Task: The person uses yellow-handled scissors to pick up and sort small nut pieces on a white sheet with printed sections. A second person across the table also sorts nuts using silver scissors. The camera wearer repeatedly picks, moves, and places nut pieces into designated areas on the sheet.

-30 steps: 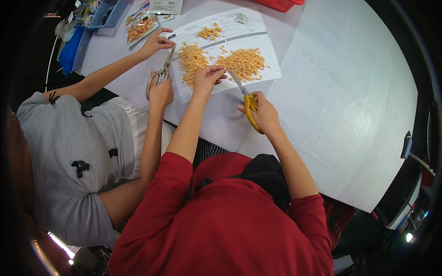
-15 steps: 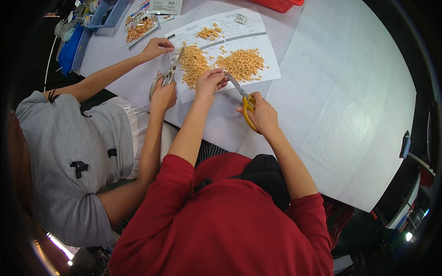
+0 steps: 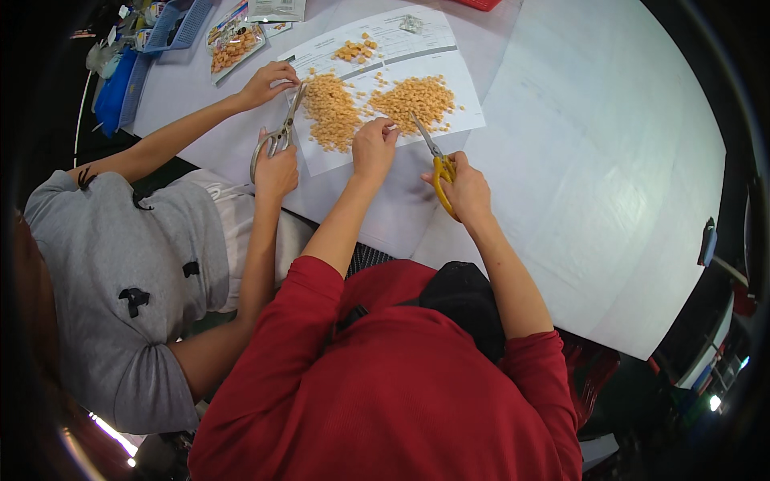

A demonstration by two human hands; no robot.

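Note:
My right hand point(image 3: 468, 191) is wrapped round the handles of yellow-handled scissors point(image 3: 443, 170). Their blades point up and left over the edge of the right pile of small orange-yellow pieces point(image 3: 417, 98). Just left of the blades, my left hand point(image 3: 374, 148) is closed in a pinch at the near edge of that pile. Whatever lies between its fingertips is too small to make out. Under the pieces lies a printed white sheet point(image 3: 473, 112). A second pile point(image 3: 330, 116) sits to the left, and a smaller heap point(image 3: 355, 51) lies behind.
At my left a co-worker in a grey shirt point(image 3: 128, 264) holds silver scissors point(image 3: 277, 138) by the left pile. Further back are a clear bag of orange pieces point(image 3: 235, 46), a silvery packet point(image 3: 277, 10), blue baskets point(image 3: 188, 28) and a red tray point(image 3: 480, 3). White table point(image 3: 593, 184) extends right.
The blades of my scissors have moved off my left fingertips, to the right and slightly up. My left hand has turned a little and stays pinched. The whole view has shifted slightly.

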